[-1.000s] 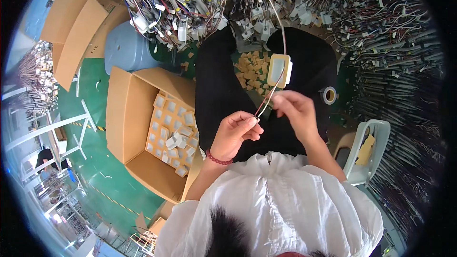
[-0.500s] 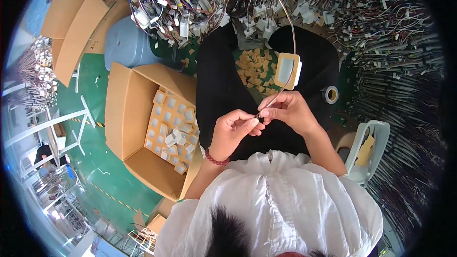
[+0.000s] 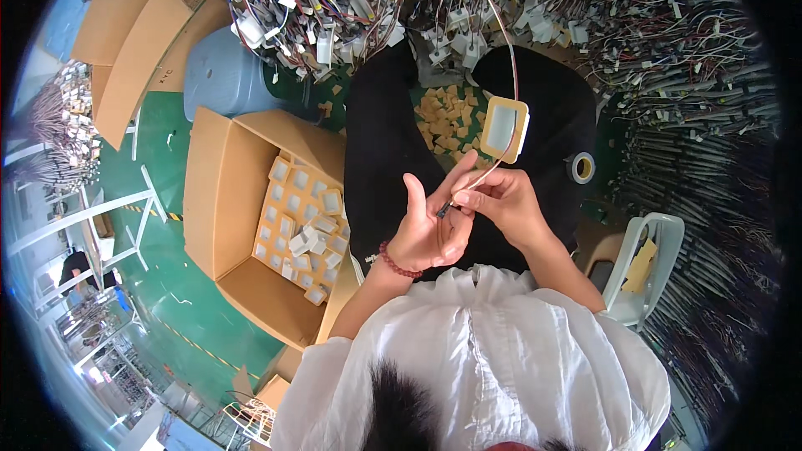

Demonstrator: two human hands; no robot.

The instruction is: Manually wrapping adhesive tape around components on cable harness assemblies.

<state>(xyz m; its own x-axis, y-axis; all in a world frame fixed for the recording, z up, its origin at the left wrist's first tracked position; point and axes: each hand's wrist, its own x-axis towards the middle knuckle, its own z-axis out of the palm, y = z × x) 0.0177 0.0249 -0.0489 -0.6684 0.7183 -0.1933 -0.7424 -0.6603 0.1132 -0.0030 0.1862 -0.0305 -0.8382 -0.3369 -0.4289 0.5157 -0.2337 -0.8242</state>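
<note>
My right hand [image 3: 508, 207] pinches a thin brown-and-white cable [image 3: 511, 50] between thumb and fingertips, close to its end. A small black connector [image 3: 444, 210] on that end points down to the left, over the fingers of my left hand [image 3: 424, 232]. The left palm is turned up with thumb and fingers apart; the connector lies against or just above the fingers, and I cannot tell which. Just beyond my hands, the cable runs through a white rectangular plastic housing [image 3: 521, 135] with a tan rim, which rests over my right thigh.
To my left, a cardboard box [image 3: 215, 192] holds rows of white housings [image 3: 294, 203]. Large wire bundles [image 3: 693, 117] lie ahead and to the right. Tan paper pieces [image 3: 447, 117] litter the green floor. A tape roll [image 3: 581, 168], white stool [image 3: 643, 284] and blue stool [image 3: 221, 75] stand around.
My left hand has let go of the cable end and turned palm up, its fingers spreading. The black connector now shows. My right hand keeps its pinch, and the housing has shifted slightly.
</note>
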